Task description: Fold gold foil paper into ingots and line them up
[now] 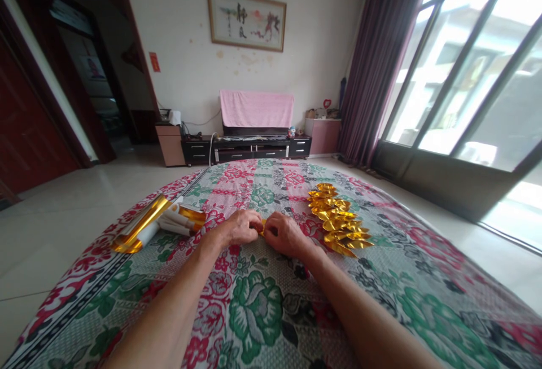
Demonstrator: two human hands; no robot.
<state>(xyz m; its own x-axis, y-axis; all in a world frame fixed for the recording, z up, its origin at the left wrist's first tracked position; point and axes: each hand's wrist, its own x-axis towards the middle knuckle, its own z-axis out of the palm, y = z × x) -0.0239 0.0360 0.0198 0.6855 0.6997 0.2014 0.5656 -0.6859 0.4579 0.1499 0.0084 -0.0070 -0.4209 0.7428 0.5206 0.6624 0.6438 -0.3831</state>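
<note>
My left hand (242, 227) and my right hand (283, 233) meet over the middle of the patterned cloth. Between their fingertips a small bit of gold foil paper (262, 228) shows, mostly hidden by the fingers. Both hands are closed on it, one from each side. Right of my right hand lies a row of folded gold foil pieces (336, 216) with pointed ends, overlapping each other. To the left of my left hand are rolled sheets of gold foil paper (146, 225) with white backs.
The flowered cloth (254, 307) covers the broad surface before me. Beyond it stand a low black cabinet (271, 153) and a pink cloth (256, 108) draped over something. Tall windows (466, 70) with a purple curtain (368, 75) are on the right, a dark doorway (91, 70) on the left.
</note>
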